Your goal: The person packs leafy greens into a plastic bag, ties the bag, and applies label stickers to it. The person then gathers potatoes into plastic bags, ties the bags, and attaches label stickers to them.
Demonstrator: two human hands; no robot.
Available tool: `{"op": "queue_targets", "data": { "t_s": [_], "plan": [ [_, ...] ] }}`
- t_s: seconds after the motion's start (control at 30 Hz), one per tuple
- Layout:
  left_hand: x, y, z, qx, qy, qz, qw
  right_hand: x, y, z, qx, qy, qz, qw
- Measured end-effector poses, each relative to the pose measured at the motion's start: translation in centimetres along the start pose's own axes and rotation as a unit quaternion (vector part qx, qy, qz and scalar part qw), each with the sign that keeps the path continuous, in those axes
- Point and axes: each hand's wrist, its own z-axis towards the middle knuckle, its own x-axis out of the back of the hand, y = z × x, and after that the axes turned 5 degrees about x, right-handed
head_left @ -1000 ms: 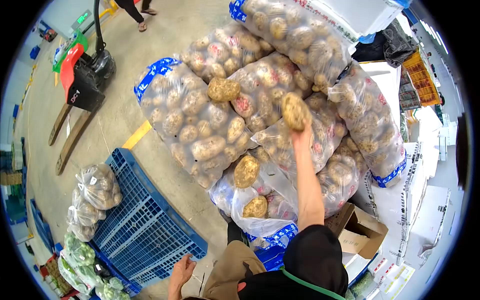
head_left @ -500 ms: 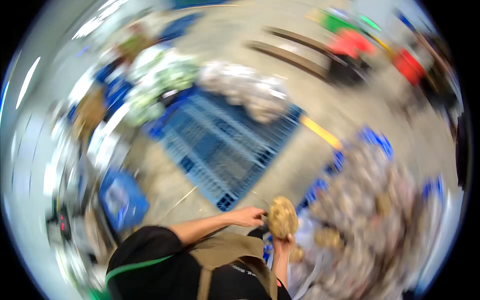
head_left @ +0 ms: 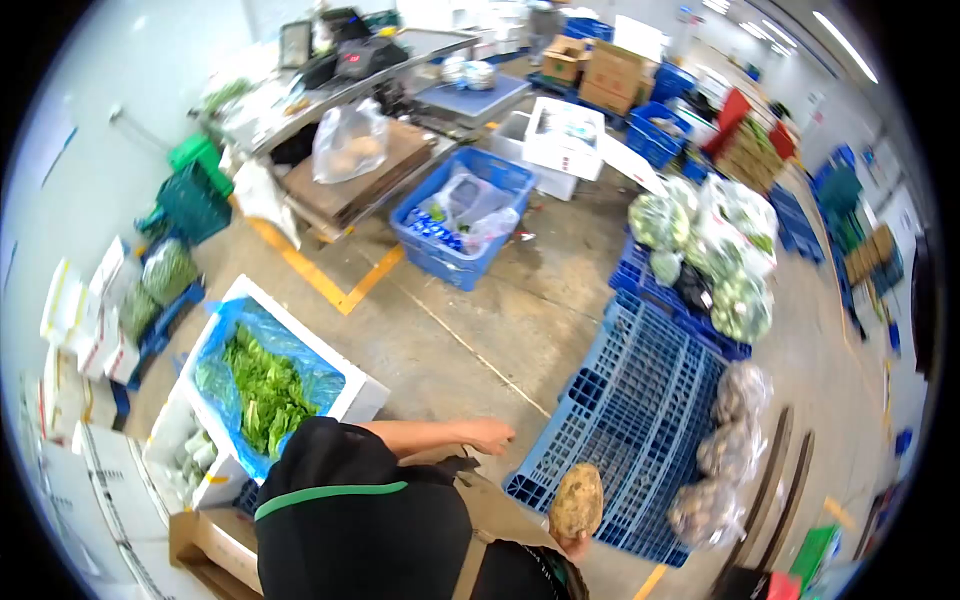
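A large brown potato (head_left: 577, 500), roughly oval with darker patches, rests upright in my right hand (head_left: 572, 543). My right fingers grip its lower end and are partly hidden behind it. To the left and apart from the potato, my left hand (head_left: 488, 435) hangs over the concrete floor, its fingers curled together with nothing visible in them. Just beyond both hands lies a blue plastic pallet (head_left: 620, 430).
Bagged produce (head_left: 735, 455) lines the pallet's right side, and wrapped cabbages (head_left: 715, 250) stand at its far end. A foam box (head_left: 362, 393) of leafy greens is left. Ahead stand a blue crate (head_left: 440, 262) and a table with a plastic bag (head_left: 350, 140).
My view has swung left, bringing the table and greens into sight and taking the heap at right out of view. My left hand has come away from the potato, still in my right.
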Motion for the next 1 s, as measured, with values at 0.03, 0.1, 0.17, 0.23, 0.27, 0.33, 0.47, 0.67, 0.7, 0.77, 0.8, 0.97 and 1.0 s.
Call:
{"op": "queue_targets", "data": {
  "t_s": [0.03, 0.1, 0.17, 0.23, 0.27, 0.33, 0.47, 0.67, 0.7, 0.77, 0.8, 0.97, 1.0],
  "plan": [
    [1.1, -2.5, -0.4, 0.023, 0.027, -0.030, 0.999, -3.3, 1.1, 2.1, -0.024, -0.018, 0.016, 0.999],
    [4.8, -6.0, -2.6, 0.066, 0.085, -0.079, 0.991, -11.2, 3.2, 6.0, -0.055, -0.058, 0.019, 0.997],
    [7.8, -8.7, -5.2, 0.107, 0.148, -0.115, 0.976, -16.2, 5.1, 10.2, -0.114, -0.152, -0.047, 0.981],
    [9.0, -11.9, -7.5, 0.141, 0.222, -0.173, 0.949, -22.0, 7.1, 13.5, -0.152, -0.207, -0.090, 0.962],
    [9.2, -13.2, -8.3, 0.155, 0.259, -0.201, 0.932, -24.6, 7.9, 15.2, -0.170, -0.235, -0.112, 0.951],
    [10.3, -14.5, -10.2, 0.183, 0.291, -0.206, 0.916, -29.1, 10.3, 18.8, -0.206, -0.284, -0.123, 0.928],
    [11.9, -16.3, -12.8, 0.236, 0.346, -0.248, 0.874, -37.5, 17.0, 26.1, -0.257, -0.344, -0.166, 0.888],
    [15.3, -19.4, -12.9, 0.312, 0.447, -0.302, 0.782, -56.9, 27.5, 34.5, -0.239, -0.454, -0.222, 0.829],
    [15.8, -19.3, -13.0, 0.326, 0.462, -0.319, 0.761, -60.5, 29.5, 35.3, -0.254, -0.463, -0.218, 0.821],
    [16.8, -19.6, -12.9, 0.335, 0.507, -0.336, 0.719, -68.5, 33.1, 35.7, -0.289, -0.469, -0.210, 0.808],
    [16.7, -20.1, -12.8, 0.339, 0.532, -0.342, 0.697, -72.0, 35.4, 35.9, -0.298, -0.478, -0.205, 0.801],
    [18.9, -24.1, -14.3, 0.378, 0.576, -0.413, 0.596, -86.3, 49.0, 36.0, -0.221, -0.502, -0.232, 0.803],
    [19.6, -25.3, -14.9, 0.383, 0.573, -0.432, 0.581, -88.5, 50.9, 35.2, -0.215, -0.499, -0.261, 0.798]
  ]
}}
